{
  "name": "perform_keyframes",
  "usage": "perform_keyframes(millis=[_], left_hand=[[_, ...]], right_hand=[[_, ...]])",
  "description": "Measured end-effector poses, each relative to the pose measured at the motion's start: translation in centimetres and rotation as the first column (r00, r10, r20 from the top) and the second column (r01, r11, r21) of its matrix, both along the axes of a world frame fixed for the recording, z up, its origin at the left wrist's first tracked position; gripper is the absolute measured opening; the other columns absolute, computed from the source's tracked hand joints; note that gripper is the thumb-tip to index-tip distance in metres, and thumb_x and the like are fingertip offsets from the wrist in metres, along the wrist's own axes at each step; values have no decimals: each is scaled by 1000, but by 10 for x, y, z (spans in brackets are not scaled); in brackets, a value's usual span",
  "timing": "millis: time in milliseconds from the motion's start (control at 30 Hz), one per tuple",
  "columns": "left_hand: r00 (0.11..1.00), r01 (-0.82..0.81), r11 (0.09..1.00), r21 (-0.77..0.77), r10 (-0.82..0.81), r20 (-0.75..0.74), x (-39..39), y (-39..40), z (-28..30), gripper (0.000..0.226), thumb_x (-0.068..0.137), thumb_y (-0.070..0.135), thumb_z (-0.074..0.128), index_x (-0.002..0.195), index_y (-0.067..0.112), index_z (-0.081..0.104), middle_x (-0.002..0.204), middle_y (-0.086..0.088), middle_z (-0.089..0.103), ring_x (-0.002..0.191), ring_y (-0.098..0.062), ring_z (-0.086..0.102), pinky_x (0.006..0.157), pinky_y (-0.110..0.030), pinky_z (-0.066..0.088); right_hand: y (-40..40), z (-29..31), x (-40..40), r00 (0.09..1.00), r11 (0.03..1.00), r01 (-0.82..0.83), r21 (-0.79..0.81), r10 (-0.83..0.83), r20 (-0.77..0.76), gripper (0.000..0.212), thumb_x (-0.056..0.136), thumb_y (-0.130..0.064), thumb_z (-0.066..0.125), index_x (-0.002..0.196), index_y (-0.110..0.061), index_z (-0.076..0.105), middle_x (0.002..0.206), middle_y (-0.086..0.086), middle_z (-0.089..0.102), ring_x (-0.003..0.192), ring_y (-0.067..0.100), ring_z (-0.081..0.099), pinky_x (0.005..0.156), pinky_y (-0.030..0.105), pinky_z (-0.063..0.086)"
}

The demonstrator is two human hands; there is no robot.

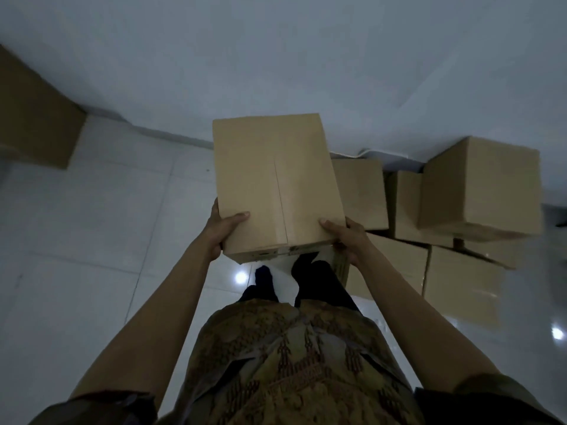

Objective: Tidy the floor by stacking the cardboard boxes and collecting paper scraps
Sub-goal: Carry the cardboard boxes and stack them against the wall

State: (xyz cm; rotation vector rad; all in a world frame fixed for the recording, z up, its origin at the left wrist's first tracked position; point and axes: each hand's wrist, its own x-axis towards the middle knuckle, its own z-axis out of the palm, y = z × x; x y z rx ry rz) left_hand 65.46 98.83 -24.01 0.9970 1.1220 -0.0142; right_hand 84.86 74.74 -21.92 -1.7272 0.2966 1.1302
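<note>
We hold the cardboard box [276,185] between both hands: our left hand [222,230] clasps its near left corner, thumb lying flat on the top face and fingers curled under the edge, while our right hand [345,240] does the same at the near right corner, thumb on top, fingers wrapped below. The box rides in the air in front of our body, above our feet, its long side pointing away toward the wall [276,56]. Because we grip only the near end, the far end hangs unsupported; if the contents are heavy, we judge it could tip forward and slide out from under our thumbs. The centre seam on top shows no tape that we can make out, so the flaps might spring open if the box tilts. Just to our right a cluster of boxes [445,225] sits on the tiled floor [92,240], one box [480,185] perched askew on top of the others; setting our load down carelessly there could knock it off or leave a leaning stack. Another large box [33,118] stands well apart at the far left by the wall. A small dark label or print shows on the near side of our box, but it is too blurred to read; we see no other writing and no paper scraps.
</note>
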Motion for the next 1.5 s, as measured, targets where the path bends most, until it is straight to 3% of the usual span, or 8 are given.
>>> perform_keyframes(millis=[133, 267, 400, 600, 700, 867, 1033, 1500], left_hand=[[985, -174, 985, 22, 174, 8, -64, 6, 11, 87, 73, 29, 85, 144, 34, 35, 127, 5, 60, 111, -19, 61, 84, -40, 56], [948, -319, 947, 37, 319, 8, -114, 6, 15, 88, 72, 31, 86, 143, 36, 34, 128, 5, 59, 112, -21, 60, 89, -45, 54], [890, -455, 890, 38, 455, 2, -148, 3, 20, 88, 75, 29, 84, 145, 35, 31, 128, 4, 58, 111, -22, 59, 84, -42, 54], [795, -606, 794, 41, 606, 3, -178, 6, 25, 87, 76, 27, 83, 145, 33, 32, 129, 3, 58, 111, -22, 61, 85, -40, 55], [749, -661, 749, 38, 662, -5, -184, 8, 30, 84, 76, 26, 83, 144, 33, 33, 127, 3, 59, 110, -22, 61, 82, -40, 56], [675, -737, 675, 36, 738, -22, -193, 13, 34, 80, 77, 27, 82, 142, 38, 36, 127, 6, 62, 110, -22, 63, 84, -44, 56], [641, -764, 644, 39, 764, -70, -206, 27, 34, 77, 78, 34, 80, 139, 44, 35, 126, 13, 61, 111, -19, 61, 82, -46, 54], [574, -818, 575, 24, 818, -39, -324, 118, 32, 77, 79, 34, 80, 140, 43, 33, 128, 11, 59, 113, -20, 59, 88, -48, 53]], right_hand=[[42, 10, -28, 985, 985, -173, -2, 173, 24, 32, 74, -30, 86, 99, -18, 70, 93, 0, 73, 88, 24, 63, 74, 36, 43], [82, 12, -45, 940, 940, -340, -12, 340, 38, 44, 72, -34, 87, 107, -15, 70, 97, 3, 73, 89, 26, 64, 75, 36, 43], [120, 16, -59, 878, 879, -478, -1, 477, 37, 48, 68, -36, 88, 108, -20, 69, 95, 4, 70, 73, 17, 57, 58, 27, 35], [173, 27, -74, 794, 794, -607, 17, 606, 35, 42, 77, -28, 84, 113, -17, 66, 102, 5, 70, 84, 20, 60, 72, 35, 39], [199, 28, -76, 750, 750, -661, 26, 661, 29, 45, 77, -28, 84, 117, -15, 66, 103, 4, 70, 83, 18, 62, 69, 32, 42], [241, 27, -78, 660, 659, -751, 32, 751, 7, 45, 75, -31, 85, 115, -17, 68, 109, 7, 71, 86, 20, 59, 71, 34, 38], [281, 26, -86, 601, 600, -799, 38, 800, -2, 37, 76, -28, 85, 107, -17, 68, 98, 4, 70, 81, 21, 56, 60, 29, 34], [403, 27, -208, 496, 496, -868, 20, 868, 21, 41, 77, -29, 84, 111, -14, 67, 97, 3, 69, 80, 20, 59, 73, 35, 41]])
